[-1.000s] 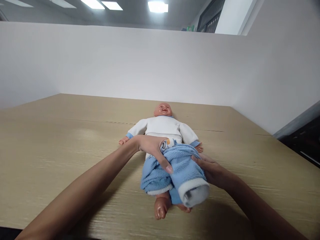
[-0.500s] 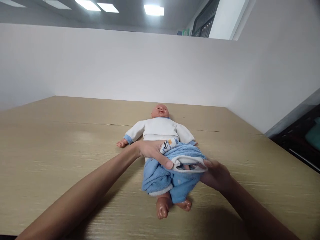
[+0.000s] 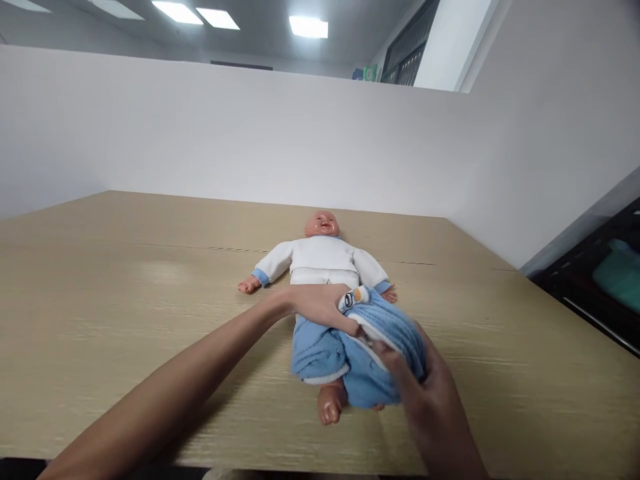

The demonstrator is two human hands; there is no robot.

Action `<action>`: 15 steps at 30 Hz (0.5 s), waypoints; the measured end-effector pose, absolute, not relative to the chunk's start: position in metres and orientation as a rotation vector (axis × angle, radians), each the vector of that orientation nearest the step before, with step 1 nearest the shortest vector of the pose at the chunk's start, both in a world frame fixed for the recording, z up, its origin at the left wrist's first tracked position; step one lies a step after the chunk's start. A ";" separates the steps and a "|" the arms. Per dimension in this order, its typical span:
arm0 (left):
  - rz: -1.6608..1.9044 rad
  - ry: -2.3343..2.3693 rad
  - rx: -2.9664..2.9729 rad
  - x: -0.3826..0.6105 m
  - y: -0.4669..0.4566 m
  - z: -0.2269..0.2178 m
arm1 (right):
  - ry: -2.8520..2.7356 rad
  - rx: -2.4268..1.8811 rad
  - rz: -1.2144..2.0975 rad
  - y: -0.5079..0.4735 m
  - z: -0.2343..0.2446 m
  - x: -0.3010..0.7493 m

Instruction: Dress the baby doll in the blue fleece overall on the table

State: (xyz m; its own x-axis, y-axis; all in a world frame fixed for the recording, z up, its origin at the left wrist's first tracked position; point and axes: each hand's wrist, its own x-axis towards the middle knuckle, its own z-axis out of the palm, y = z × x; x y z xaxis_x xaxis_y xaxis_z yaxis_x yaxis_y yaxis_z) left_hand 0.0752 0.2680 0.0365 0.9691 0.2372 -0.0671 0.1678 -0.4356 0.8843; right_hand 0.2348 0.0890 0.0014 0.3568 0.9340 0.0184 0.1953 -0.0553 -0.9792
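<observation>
A baby doll (image 3: 324,257) lies on its back, head away from me, in a white top with blue cuffs. Soft blue trousers (image 3: 317,350) with white edging lie about its legs. My left hand (image 3: 323,307) grips the bunched cloth beside a small printed patch (image 3: 354,298), its thumb at a white-edged opening. On the other side, my right hand (image 3: 420,373) is closed round the same cloth, thumb at the opening and fingers behind, slightly blurred. One bare foot (image 3: 331,403) sticks out below; the other is mostly hidden by cloth.
A wide wooden table (image 3: 150,313) carries the doll. Behind it stands a white partition (image 3: 250,133). At the right edge is a black crate-like thing (image 3: 590,280) with something green inside.
My right hand has come nearer and lower, its thumb moving in over the opening. The bunched cloth has tilted down to the right, covering more of one foot.
</observation>
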 end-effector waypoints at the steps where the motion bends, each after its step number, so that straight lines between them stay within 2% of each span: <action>1: 0.032 0.289 2.078 0.076 0.265 0.040 | -1.025 -1.548 0.807 0.076 -0.003 0.225; 6: -0.190 0.387 2.278 0.076 0.246 0.054 | -0.967 -1.711 0.805 0.034 -0.034 0.201; 10: -0.348 0.614 2.424 0.077 0.231 0.058 | -1.007 -1.892 0.513 0.030 -0.058 0.211; 12: -0.412 0.728 2.487 0.077 0.222 0.058 | -1.063 -1.888 0.415 0.032 -0.066 0.217; 15: -0.385 0.822 2.524 0.077 0.210 0.054 | -1.136 -1.823 0.457 0.035 -0.072 0.223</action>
